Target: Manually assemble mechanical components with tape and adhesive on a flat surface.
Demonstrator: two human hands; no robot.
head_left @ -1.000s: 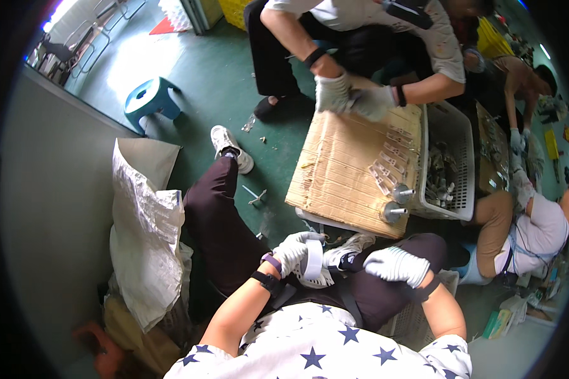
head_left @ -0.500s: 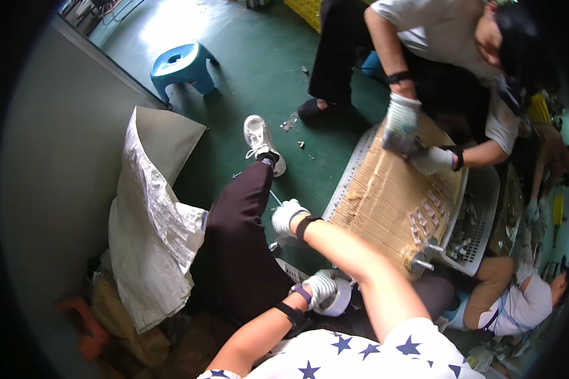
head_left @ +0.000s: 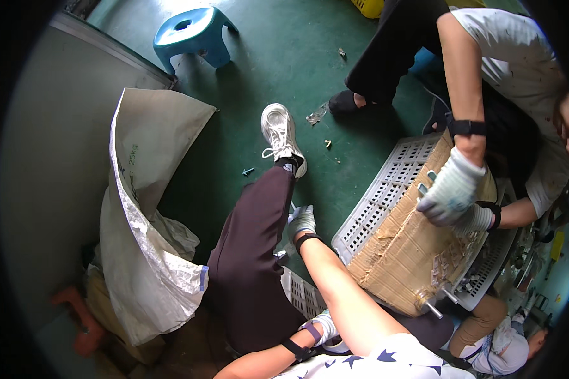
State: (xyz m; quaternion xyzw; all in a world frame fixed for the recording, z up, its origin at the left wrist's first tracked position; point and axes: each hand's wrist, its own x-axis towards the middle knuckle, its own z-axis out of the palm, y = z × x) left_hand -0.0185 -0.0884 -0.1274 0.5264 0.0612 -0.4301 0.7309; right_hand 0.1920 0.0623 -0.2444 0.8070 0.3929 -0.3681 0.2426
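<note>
My right hand [head_left: 302,221], in a white knitted glove, is beside my lower leg with its fingers closed. A thin pale stick-like thing [head_left: 293,206] sticks up from it; its kind I cannot make out. My left hand [head_left: 324,323], gloved too, is low near my lap, partly behind my right forearm. Its fingers are curled at a white ring-shaped roll [head_left: 339,346], of which only a part shows. A white perforated plastic crate [head_left: 303,294] stands just under my hands, beside my thigh.
A co-worker's gloved hands [head_left: 452,189] work over a cardboard-topped [head_left: 392,252] white crate [head_left: 382,183] at the right, with small metal pieces on it. A big pale sack [head_left: 142,252] stands left, a blue stool [head_left: 193,35] far left. Scraps [head_left: 248,171] lie on the green floor.
The view has shifted, so the crate and co-worker appear further right. The co-worker's hands moved nearer over the cardboard. My left hand and the roll are now more hidden by my right forearm.
</note>
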